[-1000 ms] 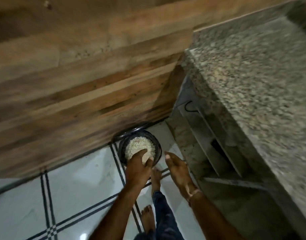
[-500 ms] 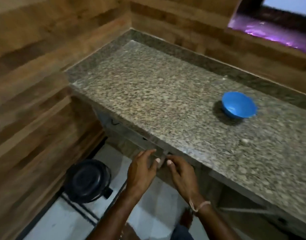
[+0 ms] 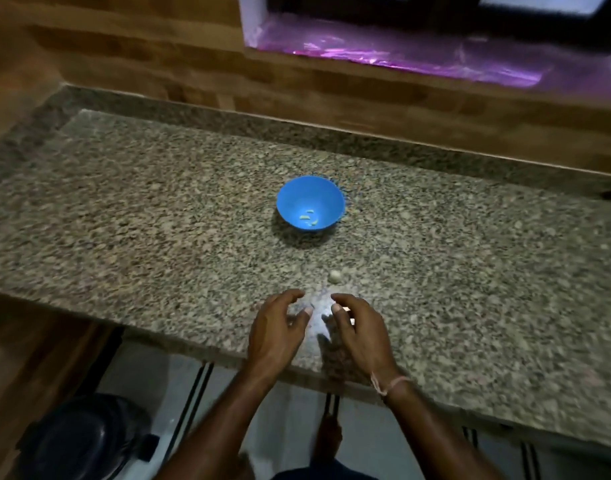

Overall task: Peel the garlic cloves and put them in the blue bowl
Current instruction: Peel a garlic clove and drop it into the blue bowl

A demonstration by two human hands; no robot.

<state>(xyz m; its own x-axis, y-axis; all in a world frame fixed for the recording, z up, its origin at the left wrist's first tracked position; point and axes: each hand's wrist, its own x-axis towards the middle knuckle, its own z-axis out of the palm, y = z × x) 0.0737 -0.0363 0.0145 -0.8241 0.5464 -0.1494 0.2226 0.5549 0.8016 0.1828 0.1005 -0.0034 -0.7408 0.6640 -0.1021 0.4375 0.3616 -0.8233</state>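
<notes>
A blue bowl point(image 3: 310, 203) stands on the granite counter point(image 3: 131, 216), with a few pale peeled cloves point(image 3: 308, 217) at its bottom. One whitish garlic clove point(image 3: 334, 276) lies on the counter a short way in front of the bowl. My left hand point(image 3: 276, 329) and my right hand point(image 3: 357, 327) hover side by side over the counter's near edge, just short of that clove. The fingers of both are loosely curled and spread, with nothing visible in either.
A black bin point(image 3: 86, 438) sits on the tiled floor at lower left, under the counter's edge. Wood-panelled wall runs behind the counter, with a window sill point(image 3: 418, 60) covered in pink plastic at upper right. My foot point(image 3: 328, 434) shows below.
The view swung up from the floor bin, where my left hand was over peels, to the counter. Both hands moved forward from below the counter's edge to above it.
</notes>
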